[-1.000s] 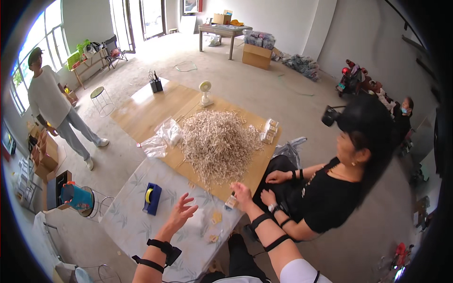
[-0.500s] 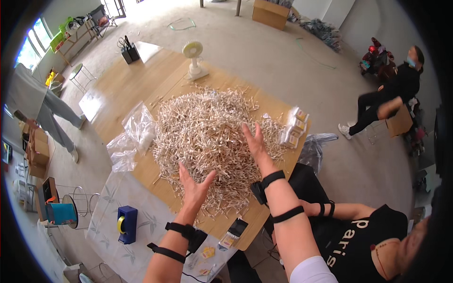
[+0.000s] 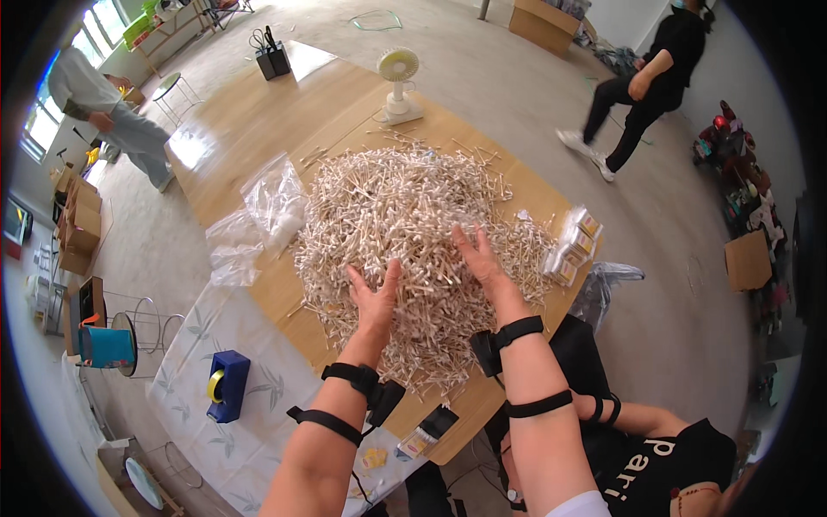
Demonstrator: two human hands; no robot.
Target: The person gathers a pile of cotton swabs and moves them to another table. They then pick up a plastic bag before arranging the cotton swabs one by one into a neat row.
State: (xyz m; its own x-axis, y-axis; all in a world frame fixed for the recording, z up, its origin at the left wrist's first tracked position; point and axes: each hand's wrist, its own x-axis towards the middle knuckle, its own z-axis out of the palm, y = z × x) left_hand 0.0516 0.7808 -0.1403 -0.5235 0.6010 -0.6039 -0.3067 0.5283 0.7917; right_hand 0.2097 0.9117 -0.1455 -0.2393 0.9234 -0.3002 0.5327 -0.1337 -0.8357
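Note:
A wide heap of loose cotton swabs (image 3: pixel 405 194), with white tips and pale sticks, covers the middle of the wooden table (image 3: pixel 250 121). My left hand (image 3: pixel 375 300) is at the near-left part of the heap, thumb and fingers spread. Opposite it, on the right side of the heap, is my right hand (image 3: pixel 482 261), fingers also apart. Both hands touch or hover just over the swabs; I cannot tell how deep the fingertips go. Neither hand grips anything visible. Black straps with small dark boxes sit on both my forearms.
Clear plastic bags (image 3: pixel 274 202) lie left of the heap, small packs (image 3: pixel 573 246) to its right. A white fan (image 3: pixel 398 86) and a black tool holder (image 3: pixel 273 60) stand behind. A blue tape dispenser (image 3: pixel 228 386) is at near left. A person in black (image 3: pixel 689 470) sits close at right.
My hands have drawn closer together over the heap. The view has shifted. The person at far right, seated before, is now walking; the person at left has also moved.

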